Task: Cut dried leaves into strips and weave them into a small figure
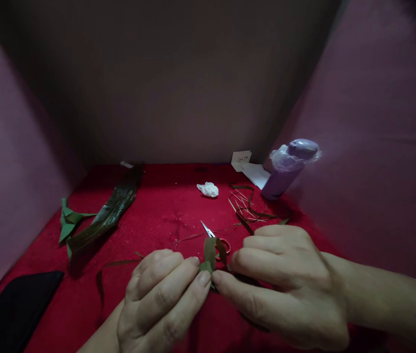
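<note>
Between my two hands a green leaf strip (210, 250) is bent into a small loop that stands up above my fingertips. My left hand (165, 296) pinches its folded base between thumb and fingers. From the right, my right hand (284, 284) is closed, its thumb and fingers pressed on the same strip. A long end of leaf (119, 263) trails out to the left of my left hand. Just behind the loop lies a small pair of scissors (208, 229) with red handles, partly hidden by the strip. The inner side of the fold is covered by my fingers.
A folded green leaf piece (70, 219) and a wide dark leaf (114, 211) lie at the left. A black flat object (16, 311) is nearer. White crumpled tissue (208, 189), thin sticks (242, 208), white papers (255, 174) and a purple bottle (284, 176) stand farther back on the red cloth (159, 196).
</note>
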### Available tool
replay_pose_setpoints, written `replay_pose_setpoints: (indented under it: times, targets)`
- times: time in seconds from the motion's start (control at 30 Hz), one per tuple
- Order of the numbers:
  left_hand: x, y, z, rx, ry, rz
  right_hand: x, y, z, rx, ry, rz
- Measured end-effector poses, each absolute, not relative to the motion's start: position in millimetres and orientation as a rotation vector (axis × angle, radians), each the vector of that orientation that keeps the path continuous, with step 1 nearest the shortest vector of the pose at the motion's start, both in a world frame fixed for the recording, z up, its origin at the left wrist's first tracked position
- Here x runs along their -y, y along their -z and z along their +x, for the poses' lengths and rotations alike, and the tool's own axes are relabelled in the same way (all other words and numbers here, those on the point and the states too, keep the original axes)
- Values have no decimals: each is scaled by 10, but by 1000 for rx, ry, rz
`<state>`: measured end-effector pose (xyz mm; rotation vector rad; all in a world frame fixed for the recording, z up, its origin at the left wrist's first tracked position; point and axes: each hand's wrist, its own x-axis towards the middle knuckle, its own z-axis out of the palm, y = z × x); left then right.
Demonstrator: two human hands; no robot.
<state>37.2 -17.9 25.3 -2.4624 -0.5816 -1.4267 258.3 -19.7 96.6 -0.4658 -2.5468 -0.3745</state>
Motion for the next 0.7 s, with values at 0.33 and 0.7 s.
replay_pose_setpoints:
  times: [0.33, 0.7]
  targets:
    - [49, -295, 516, 633, 1789, -2595, 114, -991, 2664, 2457, -112, -668]
    - [-139, -233, 648, 1807, 3206, -2252, 91, -1067, 2699, 2194, -643, -1059]
